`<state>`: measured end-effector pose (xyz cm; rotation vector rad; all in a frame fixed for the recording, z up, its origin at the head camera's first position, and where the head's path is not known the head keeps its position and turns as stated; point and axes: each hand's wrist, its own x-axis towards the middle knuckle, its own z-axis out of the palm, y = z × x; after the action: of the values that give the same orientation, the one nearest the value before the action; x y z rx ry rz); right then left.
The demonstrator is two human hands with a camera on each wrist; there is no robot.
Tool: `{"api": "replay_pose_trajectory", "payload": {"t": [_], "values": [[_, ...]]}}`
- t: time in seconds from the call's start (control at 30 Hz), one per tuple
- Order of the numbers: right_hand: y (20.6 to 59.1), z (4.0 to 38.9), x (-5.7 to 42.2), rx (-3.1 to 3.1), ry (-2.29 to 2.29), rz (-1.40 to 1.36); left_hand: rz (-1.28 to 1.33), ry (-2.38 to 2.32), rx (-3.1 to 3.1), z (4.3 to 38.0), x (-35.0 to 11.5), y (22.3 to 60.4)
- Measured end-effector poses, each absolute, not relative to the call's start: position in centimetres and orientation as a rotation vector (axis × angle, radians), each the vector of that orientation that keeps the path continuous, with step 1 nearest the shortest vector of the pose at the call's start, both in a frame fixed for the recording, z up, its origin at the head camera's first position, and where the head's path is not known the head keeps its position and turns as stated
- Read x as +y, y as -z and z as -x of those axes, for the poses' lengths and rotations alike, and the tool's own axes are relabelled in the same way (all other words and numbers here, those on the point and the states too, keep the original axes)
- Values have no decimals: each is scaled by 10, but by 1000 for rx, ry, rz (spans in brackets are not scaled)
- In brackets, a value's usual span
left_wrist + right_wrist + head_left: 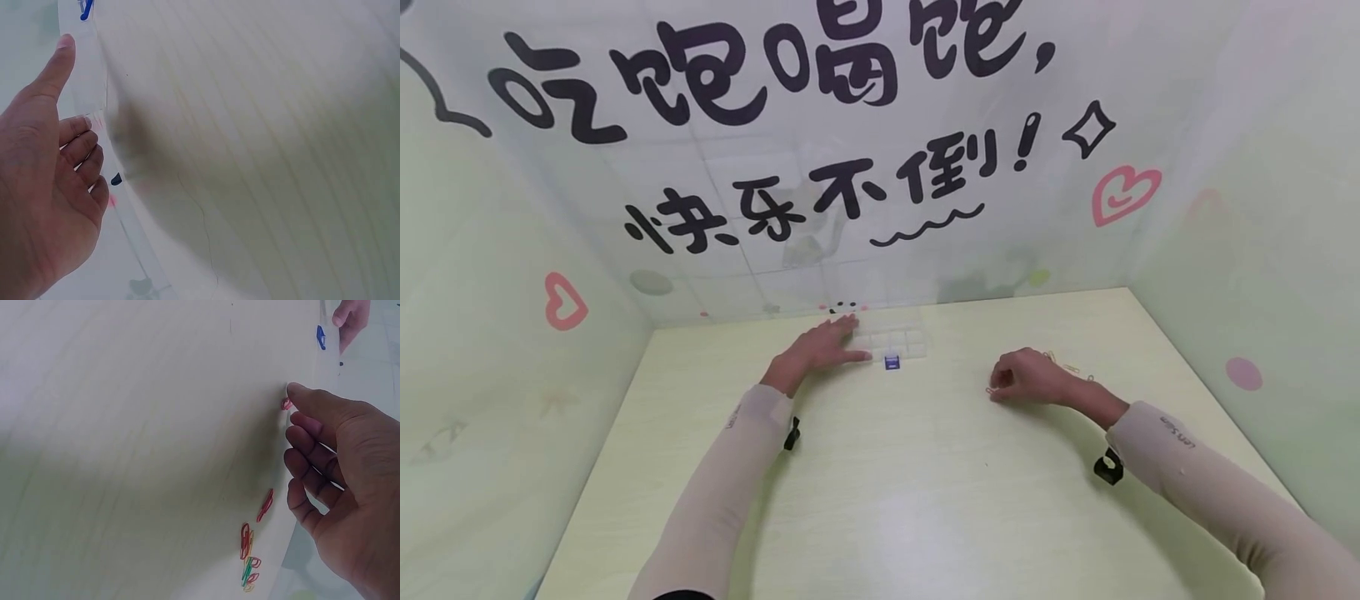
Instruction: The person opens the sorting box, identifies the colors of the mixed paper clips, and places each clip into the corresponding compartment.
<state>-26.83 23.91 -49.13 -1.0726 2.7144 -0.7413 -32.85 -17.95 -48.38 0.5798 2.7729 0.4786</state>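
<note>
My left hand [822, 346] rests at the left end of a clear compartment box [916, 340], its thumb and fingers extended along it. A small blue piece [892, 362] sits at the front edge of that box. Over the table to the right, my right hand [1026, 377] pinches a red paper clip [286, 404] between thumb and index finger, while the other fingers are bent. Below this hand in the right wrist view lie a red paper clip [265, 505] on its own and a cluster of red, yellow and green paper clips [245, 542].
A pale wood-grain table [880, 483] carries everything. Behind it stands a glossy white wall [880, 283] with black lettering, close to the box's far side. Side panels [1247, 275] enclose the table left and right.
</note>
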Motion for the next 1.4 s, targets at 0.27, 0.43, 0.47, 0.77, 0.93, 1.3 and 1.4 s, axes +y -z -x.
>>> {"api": "replay_pose_trajectory", "payload": {"t": [0.27,0.43,0.47,0.77,0.93,1.3,1.4], "values": [[495,268,238,2664,808,1070,-587,-482,2779,329,-181,486],[495,269,237,2653,817,1074,-580,-485,2778,328,-180,485],[495,269,237,2647,824,1066,-577,-487,2778,328,-180,485],[494,267,236,2595,866,1020,-569,-478,2777,327,-180,485],[495,268,235,2610,851,1056,-558,-473,2774,328,-180,486],[485,277,223,2732,846,1160,-572,-476,2771,329,-180,485],[479,279,217,2741,857,1162,-576,-471,2769,329,-180,485]]}}
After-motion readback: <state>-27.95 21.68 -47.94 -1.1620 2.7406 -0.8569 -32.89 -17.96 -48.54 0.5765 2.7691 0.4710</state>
